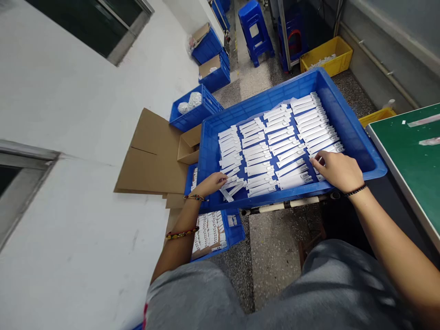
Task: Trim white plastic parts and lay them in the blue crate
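A big blue plastic tray (264,107) holds rows of slim white plastic strips (287,149), each with a rounded tab at one end. At the near left corner of the rows is my left hand (210,184), its fingers pinched together beside some strips (233,187) that lie askew. Whether a strip is between those fingertips is hidden. My right hand (339,170) reaches over the tray's near right side. Its thumb and fingers are curled at the end of a white strip in the right-hand column, and the palm hides part of that row.
Below the tray is a blue crate (237,233) of white parts. Flattened cardboard (151,160) leans by the white wall on the left. Beyond stand blue crates (195,112), a blue stool (255,32) and a yellow bin (335,57). A green-topped table (412,151) borders the right.
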`<state>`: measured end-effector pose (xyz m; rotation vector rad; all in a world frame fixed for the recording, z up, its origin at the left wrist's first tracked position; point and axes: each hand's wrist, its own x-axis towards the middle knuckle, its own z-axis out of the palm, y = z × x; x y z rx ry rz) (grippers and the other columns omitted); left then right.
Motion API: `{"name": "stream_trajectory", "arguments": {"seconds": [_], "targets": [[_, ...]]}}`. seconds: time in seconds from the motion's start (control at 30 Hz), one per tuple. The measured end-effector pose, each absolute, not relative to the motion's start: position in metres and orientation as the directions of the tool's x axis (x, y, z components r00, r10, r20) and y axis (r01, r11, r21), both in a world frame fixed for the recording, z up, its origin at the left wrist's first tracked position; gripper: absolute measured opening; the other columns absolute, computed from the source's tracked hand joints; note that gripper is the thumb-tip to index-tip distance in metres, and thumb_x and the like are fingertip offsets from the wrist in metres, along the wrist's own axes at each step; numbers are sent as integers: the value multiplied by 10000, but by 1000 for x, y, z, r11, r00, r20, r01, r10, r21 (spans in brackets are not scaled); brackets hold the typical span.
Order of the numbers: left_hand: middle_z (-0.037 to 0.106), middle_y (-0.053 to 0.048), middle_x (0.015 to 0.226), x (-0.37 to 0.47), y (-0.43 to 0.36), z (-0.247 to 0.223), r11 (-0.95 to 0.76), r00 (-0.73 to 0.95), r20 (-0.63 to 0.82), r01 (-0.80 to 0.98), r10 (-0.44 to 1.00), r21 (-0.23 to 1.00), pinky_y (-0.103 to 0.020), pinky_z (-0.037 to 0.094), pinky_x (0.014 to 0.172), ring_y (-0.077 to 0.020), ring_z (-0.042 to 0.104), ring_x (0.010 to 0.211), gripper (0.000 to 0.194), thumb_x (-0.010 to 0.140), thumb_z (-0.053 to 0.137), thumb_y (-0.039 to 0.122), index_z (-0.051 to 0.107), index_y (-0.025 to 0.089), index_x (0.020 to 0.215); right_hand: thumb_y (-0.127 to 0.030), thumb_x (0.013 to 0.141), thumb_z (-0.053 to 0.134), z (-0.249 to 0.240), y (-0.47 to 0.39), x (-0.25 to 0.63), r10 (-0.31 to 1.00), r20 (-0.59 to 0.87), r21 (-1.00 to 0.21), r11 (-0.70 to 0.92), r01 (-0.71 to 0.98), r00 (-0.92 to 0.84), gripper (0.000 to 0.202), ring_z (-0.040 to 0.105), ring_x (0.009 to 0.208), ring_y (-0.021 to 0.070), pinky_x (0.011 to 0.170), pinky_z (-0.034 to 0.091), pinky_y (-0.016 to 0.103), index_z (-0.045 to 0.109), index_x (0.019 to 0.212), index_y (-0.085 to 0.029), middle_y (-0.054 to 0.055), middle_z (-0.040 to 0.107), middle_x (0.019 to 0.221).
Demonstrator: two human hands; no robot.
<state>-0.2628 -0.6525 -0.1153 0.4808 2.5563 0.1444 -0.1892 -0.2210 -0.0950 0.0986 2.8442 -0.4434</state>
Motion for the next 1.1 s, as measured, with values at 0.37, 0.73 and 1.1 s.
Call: {"name": "stream_trajectory", "arguments": {"seconds": [0.37,0.73,1.1], "targets": [[679,-112,1046,-261,-656,-131,929,-861,-350,329,370,171,-400,472,923,-271,600,982,306,836,561,358,654,171,1060,-475,1003,394,-94,-222,-189,30,-266,-281,954,107,-964,364,693,869,275,586,271,307,649,984,-216,77,739,928],[659,-67,982,-253,-652,-130,926,-860,-348,323,373,194,-319,488,800,-219,621,890,355,791,684,495,644,189,965,-485,1002,397,-97,-221,-190,31,-258,-273,956,104,-966,367,692,869,272,581,270,306,655,992,-224,75,744,934],[695,-42,846,-249,-650,-133,982,-893,-409,181,189,58,-255,398,608,-195,633,779,124,789,657,321,649,197,798,-480,1001,395,-96,-221,-189,30,-256,-278,955,103,-966,362,692,874,276,585,269,309,650,991,-223,73,742,931]]}}
